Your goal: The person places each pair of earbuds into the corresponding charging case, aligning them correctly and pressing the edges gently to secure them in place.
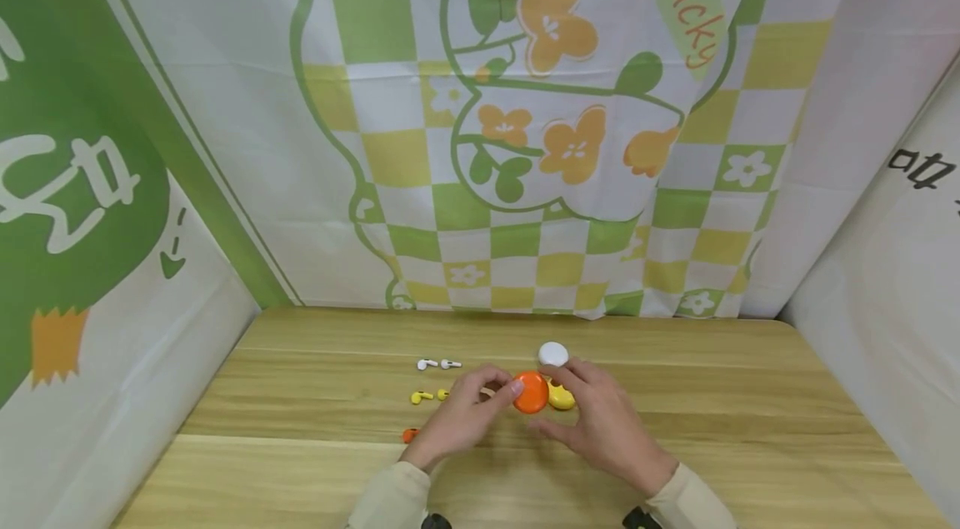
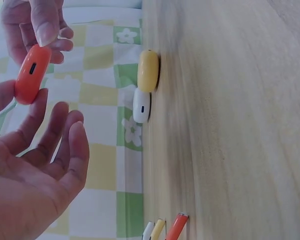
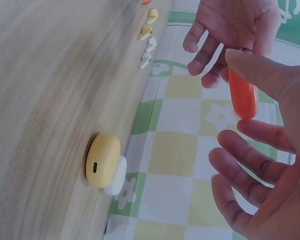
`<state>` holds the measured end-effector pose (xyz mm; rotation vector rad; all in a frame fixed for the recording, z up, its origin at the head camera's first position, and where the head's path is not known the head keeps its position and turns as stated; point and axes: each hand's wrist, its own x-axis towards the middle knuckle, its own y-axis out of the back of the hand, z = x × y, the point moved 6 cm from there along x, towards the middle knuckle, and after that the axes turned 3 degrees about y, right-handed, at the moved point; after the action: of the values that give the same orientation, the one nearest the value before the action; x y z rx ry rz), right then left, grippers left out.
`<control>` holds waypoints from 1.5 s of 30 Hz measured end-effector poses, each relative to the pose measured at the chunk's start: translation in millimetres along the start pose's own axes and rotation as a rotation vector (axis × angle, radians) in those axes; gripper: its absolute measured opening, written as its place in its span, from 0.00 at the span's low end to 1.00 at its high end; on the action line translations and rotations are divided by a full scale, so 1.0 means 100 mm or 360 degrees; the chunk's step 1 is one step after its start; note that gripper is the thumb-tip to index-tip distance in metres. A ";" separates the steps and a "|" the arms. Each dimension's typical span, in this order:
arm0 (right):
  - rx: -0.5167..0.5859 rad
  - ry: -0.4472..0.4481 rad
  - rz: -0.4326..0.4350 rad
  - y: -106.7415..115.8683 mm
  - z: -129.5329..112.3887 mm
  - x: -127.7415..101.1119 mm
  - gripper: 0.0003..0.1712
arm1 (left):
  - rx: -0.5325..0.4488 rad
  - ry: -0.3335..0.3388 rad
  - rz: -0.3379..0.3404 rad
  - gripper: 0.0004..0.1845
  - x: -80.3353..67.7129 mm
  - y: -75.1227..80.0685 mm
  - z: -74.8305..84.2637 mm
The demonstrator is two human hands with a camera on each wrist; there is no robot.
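An orange earbud case (image 1: 530, 392) is held up off the table between the two hands. My left hand (image 1: 467, 412) pinches its left side between thumb and index finger, the other fingers loosely bent. At its right side my right hand (image 1: 600, 422) spreads its thumb and fingers. The index finger is at the case's edge, while the thumb looks apart from it in the head view. Behind the hands, a yellow case (image 3: 103, 159) and a white case (image 1: 553, 354) rest on the table. A charging port shows on the orange case in the left wrist view.
On the table (image 1: 300, 396) to the left, white earbuds (image 1: 427, 364) lie farthest back, then yellow earbuds (image 1: 421, 398) and an orange earbud (image 1: 409, 435), partly hidden by the left arm. A checked, flowered cloth (image 1: 525, 246) hangs behind; printed cloth walls stand at both sides.
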<state>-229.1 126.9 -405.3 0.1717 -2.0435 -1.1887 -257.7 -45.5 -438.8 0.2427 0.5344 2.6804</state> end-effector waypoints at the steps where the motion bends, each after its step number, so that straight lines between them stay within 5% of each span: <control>1: 0.0011 -0.0017 0.0002 0.01 0.01 0.00 0.36 | -0.0009 -0.0001 0.0019 0.17 0.00 0.01 0.00; 6: 0.0135 -0.0209 -0.0057 -0.01 0.08 0.03 0.30 | -0.0039 -0.0008 0.0127 0.16 -0.02 0.06 0.02; 15: 0.0750 -0.0609 -0.0093 -0.12 0.23 0.08 0.20 | -0.0089 -0.0027 0.0270 0.18 -0.02 0.09 0.04; 22: 0.1068 -0.0749 -0.0159 -0.19 0.23 0.11 0.18 | -0.0124 -0.0049 0.0348 0.17 -0.01 0.10 0.06; 45: 0.1281 -0.0855 -0.0054 -0.26 0.26 0.16 0.13 | -0.0032 -0.0071 0.0296 0.18 0.03 0.07 0.03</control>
<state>-263.9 123.6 -424.8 0.2904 -2.9173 -0.3730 -261.7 -49.0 -433.1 0.3618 0.4926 2.8509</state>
